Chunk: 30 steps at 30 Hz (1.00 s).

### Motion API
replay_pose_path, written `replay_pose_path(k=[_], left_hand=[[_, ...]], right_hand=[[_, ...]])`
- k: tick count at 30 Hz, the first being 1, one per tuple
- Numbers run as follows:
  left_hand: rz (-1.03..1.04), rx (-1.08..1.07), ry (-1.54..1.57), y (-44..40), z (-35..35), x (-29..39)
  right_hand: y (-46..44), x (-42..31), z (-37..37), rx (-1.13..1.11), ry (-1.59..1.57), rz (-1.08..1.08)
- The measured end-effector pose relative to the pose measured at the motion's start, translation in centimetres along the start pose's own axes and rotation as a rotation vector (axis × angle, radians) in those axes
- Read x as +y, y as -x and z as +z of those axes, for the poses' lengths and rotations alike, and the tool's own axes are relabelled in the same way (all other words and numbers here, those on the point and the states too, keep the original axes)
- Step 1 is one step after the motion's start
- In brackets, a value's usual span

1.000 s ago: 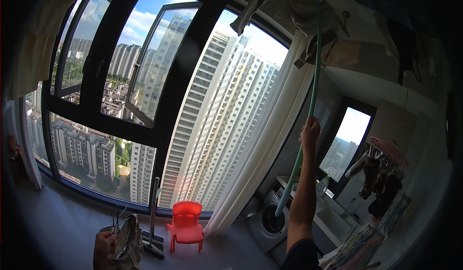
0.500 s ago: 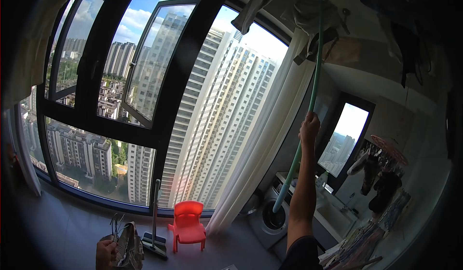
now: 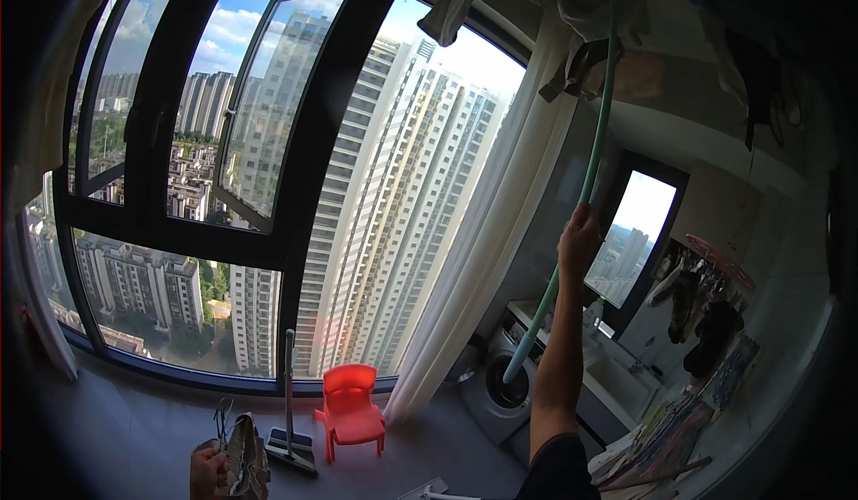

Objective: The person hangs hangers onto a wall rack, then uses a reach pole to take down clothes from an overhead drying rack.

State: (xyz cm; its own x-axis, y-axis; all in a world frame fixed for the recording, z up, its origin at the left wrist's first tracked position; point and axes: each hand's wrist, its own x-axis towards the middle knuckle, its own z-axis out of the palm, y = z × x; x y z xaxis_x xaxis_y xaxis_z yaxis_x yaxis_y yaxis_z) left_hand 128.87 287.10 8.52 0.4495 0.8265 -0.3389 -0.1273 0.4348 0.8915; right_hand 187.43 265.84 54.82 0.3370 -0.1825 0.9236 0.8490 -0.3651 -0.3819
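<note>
My right hand [image 3: 579, 236] is raised and wrapped round a long green pole [image 3: 601, 129]. The pole's pale blue lower end hangs in front of the washing machine, and its top reaches up among clothes [image 3: 594, 4] hanging near the ceiling; its tip is out of frame. Low at the left, my left hand [image 3: 209, 470] is closed on a crumpled greyish-beige cloth [image 3: 248, 460]. Thin dark hanger wires [image 3: 222, 417] stick up beside that hand.
A red chair [image 3: 350, 415] stands by the window, with a broom and dustpan [image 3: 291, 445] left of it. A washing machine [image 3: 500, 397], sink counter [image 3: 617, 384] and pink hanging rack [image 3: 719, 261] are at right. White curtain [image 3: 487, 250] hangs centrally.
The view has shifted slightly. The pole's upper part has moved right across the hanging clothes. My left hand and the cloth sit slightly further right and lower in the frame.
</note>
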Motion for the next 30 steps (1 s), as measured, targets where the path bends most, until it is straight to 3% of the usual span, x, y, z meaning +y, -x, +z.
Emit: replay_pose_path(k=[6, 12, 14, 17, 21, 23, 26, 30], left_hand=[[-0.004, -0.089, -0.030, -3.2, 0.1, 2.1], [0.054, -0.189, -0.071, -6.0, 2.4, 7.4], [0.066, -0.243, -0.055, -7.1, 3.4, 9.2], [0.094, -0.317, -0.057, -8.4, 6.1, 12.9], [0.180, -0.416, -0.122, -10.4, 9.4, 18.9], [0.208, -0.421, -0.124, -11.2, 11.4, 22.4], [0.297, -0.500, -0.168, -13.2, 14.3, 28.0], [0.409, -0.625, -0.152, -16.1, 18.5, 35.2]], right_hand=[[10.0, 4.3, -3.5, 0.026, 0.019, -0.088], [26.7, 8.0, -8.7, -0.138, 0.048, 0.315], [33.8, 9.6, -10.7, -0.203, 0.020, 0.580], [44.9, 11.5, -14.8, -0.147, 0.069, 0.536], [57.1, 13.4, -23.0, -0.333, 0.207, 0.478], [66.0, 18.3, -27.3, -0.326, 0.382, 0.567], [66.2, 13.5, -32.5, -0.502, 0.273, 0.658], [66.9, 10.7, -35.7, -0.567, 0.247, 0.686]])
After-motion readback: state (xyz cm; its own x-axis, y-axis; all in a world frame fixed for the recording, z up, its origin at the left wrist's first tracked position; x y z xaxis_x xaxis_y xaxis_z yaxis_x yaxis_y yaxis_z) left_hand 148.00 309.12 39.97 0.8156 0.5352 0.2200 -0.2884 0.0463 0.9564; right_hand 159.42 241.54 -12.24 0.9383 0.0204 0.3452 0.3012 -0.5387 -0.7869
